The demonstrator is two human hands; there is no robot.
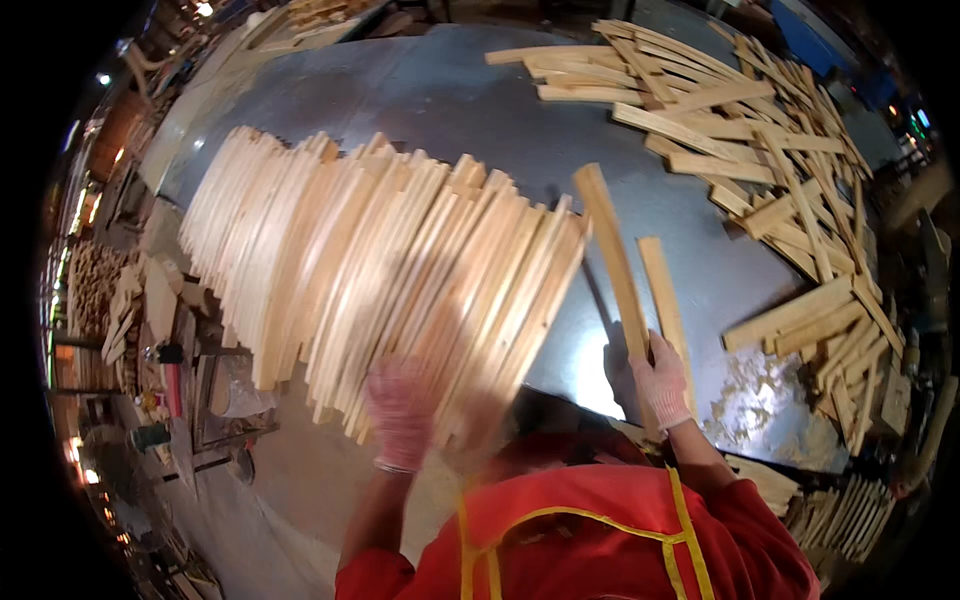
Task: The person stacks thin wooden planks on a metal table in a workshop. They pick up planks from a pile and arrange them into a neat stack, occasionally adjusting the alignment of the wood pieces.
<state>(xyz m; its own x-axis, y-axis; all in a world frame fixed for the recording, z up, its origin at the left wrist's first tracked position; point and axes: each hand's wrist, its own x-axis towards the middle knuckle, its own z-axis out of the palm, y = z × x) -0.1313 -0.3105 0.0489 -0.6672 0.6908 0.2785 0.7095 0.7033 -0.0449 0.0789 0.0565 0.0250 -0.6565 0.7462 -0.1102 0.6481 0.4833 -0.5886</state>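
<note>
The right hand [660,384] pinches one wooden strip [613,250] in its fingers; the left hand [402,412] (blurred, can't tell its fingers) should probably steady the row of strips [375,250] lightly.

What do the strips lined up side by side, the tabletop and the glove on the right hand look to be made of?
Strips: wood, apparently unpainted; pale tan tones vary from piece to piece.
Tabletop: probably sheet metal, smooth and grey, given its sheen and bright glare.
Glove: perhaps thin knitted fabric, pale and matte; its weave is too small to confirm.
</note>
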